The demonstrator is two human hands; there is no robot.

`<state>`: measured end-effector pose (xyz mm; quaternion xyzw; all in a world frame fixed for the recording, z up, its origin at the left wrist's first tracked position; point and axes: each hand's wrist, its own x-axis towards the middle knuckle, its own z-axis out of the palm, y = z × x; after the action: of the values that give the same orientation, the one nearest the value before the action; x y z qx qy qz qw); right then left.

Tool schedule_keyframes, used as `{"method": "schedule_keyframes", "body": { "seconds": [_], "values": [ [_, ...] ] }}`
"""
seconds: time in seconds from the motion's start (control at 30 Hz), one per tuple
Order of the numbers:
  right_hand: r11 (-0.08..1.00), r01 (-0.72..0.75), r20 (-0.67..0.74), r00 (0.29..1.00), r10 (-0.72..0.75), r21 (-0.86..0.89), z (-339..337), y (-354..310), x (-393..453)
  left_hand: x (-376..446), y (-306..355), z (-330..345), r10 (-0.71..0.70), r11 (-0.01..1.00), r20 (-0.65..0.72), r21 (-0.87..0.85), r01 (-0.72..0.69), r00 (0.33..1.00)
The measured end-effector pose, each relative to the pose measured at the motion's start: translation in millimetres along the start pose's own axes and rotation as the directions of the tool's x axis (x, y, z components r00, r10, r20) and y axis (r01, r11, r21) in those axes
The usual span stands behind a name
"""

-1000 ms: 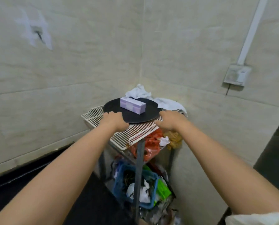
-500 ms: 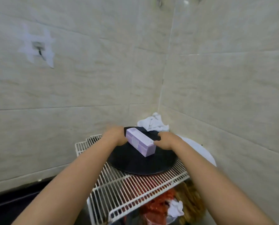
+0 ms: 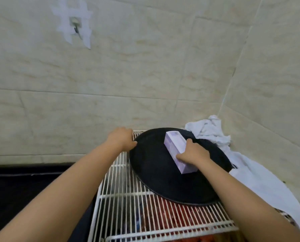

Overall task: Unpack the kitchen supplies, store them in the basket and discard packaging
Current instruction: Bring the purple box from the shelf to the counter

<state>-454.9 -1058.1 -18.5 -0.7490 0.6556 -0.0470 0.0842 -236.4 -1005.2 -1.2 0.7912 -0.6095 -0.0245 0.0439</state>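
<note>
A long pale purple box (image 3: 177,149) lies on a round black tray (image 3: 156,173) that rests on a white wire rack (image 3: 128,206). My right hand (image 3: 192,153) is clasped over the middle of the box, thumb on its near side and fingers on the far side. My left hand (image 3: 120,138) holds the tray's far left rim with curled fingers. No basket shows in this view.
White cloths (image 3: 213,131) are heaped at the back right corner and hang down beside the rack. Red bags (image 3: 172,215) show through the wires below. Tiled walls close in behind and to the right. A dark floor (image 3: 23,186) lies at the left.
My right hand has come from beside the box onto it and closed around it. My left hand has shifted left to the tray's rim. The camera has moved closer.
</note>
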Motion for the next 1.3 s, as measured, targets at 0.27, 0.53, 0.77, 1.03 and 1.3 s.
{"method": "schedule_keyframes", "body": {
  "seconds": [0.27,0.53,0.77,1.03,1.3],
  "values": [
    [0.944,0.328,-0.115,0.94,-0.321,0.043,-7.4,-41.8,-10.3,-70.1,-14.5,16.2,-0.252,0.967,0.041,-0.026,0.253,0.967],
    [0.667,0.699,-0.081,0.704,-0.706,0.258,16.0,-163.3,-110.3,-209.6,-99.9,9.0,-0.637,0.771,-0.001,0.001,0.637,0.771],
    [0.468,0.81,-0.005,0.501,-0.865,0.353,73.6,-251.7,-230.7,-357.7,-186.4,19.6,-0.839,0.544,0.035,0.021,0.839,0.543],
    [0.595,0.705,0.152,0.587,-0.795,0.386,185.3,-323.1,-326.8,-470.0,-284.7,47.3,-0.873,0.485,0.089,0.079,0.871,0.479],
    [0.815,0.527,0.213,0.79,-0.575,0.241,273.3,-338.3,-345.7,-506.2,-366.2,85.4,-0.8,0.593,0.138,0.041,0.804,0.584]
  ]
}}
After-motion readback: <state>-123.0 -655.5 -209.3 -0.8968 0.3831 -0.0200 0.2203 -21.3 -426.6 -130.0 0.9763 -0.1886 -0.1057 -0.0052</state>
